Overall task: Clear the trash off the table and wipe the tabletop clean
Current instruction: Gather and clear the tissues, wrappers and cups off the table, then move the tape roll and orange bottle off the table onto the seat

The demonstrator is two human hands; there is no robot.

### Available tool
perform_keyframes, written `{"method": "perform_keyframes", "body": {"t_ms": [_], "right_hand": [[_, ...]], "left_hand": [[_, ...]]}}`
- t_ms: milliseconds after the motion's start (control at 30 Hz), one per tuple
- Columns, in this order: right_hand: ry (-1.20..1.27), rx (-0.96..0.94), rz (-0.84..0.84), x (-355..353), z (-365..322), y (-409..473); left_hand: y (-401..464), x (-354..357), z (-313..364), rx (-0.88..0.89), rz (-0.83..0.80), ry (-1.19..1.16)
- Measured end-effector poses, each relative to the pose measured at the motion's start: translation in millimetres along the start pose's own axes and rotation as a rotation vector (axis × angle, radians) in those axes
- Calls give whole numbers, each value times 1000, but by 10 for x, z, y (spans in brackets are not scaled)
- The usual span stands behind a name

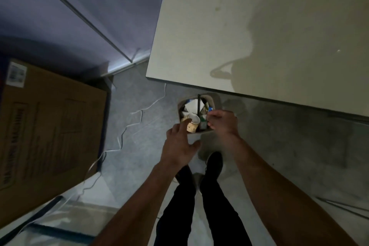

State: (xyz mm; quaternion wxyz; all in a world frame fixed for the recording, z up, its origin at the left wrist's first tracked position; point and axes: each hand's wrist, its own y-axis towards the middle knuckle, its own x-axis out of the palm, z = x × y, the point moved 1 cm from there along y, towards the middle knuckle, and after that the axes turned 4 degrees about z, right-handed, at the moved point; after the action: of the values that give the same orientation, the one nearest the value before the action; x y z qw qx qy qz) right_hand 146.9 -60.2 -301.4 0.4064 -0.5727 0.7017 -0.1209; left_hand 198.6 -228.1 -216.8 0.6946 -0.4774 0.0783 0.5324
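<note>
Both hands hang over a small bin [196,114] on the floor at the centre of the frame, just below the near edge of the desk [259,26] — the natural place to be if trash from the desktop is being dropped in. The left hand [179,146] is spread, its fingers straight and apart, the tips just over the bin's near rim beside a paper cup [193,123]; it holds nothing, and I judge it has either let go or is steadying the rim. The right hand [223,123] is over the bin's right side with its fingers bent downward, but motion blur hides whether they pinch anything, so I cannot tell. The bin is nearly full: the printed paper cup lies on its side on top, with crumpled white paper [190,106] behind it, a dark straw-like stick [199,106] standing up, and a green bottle [203,122] — a small blue item too. The part of the desk in view, in the upper right of the frame, carries faint stains, so wiping looks not yet done. A cardboard box [50,126] stands at the left, a white cable [127,126] trailing over the floor beside it.
</note>
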Motion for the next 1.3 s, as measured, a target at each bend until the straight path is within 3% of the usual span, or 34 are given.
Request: {"method": "perform_keyframes", "body": {"t_ms": [667,1133,1300], "right_hand": [[-33,151,-142,150,295,564],[-299,-104,-204,-799,-334,-1059],[-244,-162,-158,-1214,-653,-1575]], "left_hand": [[628,204,52,-11,-29,-18],[-259,-236,441,35,-70,94],[-671,-578,732,102,-30,98]]}}
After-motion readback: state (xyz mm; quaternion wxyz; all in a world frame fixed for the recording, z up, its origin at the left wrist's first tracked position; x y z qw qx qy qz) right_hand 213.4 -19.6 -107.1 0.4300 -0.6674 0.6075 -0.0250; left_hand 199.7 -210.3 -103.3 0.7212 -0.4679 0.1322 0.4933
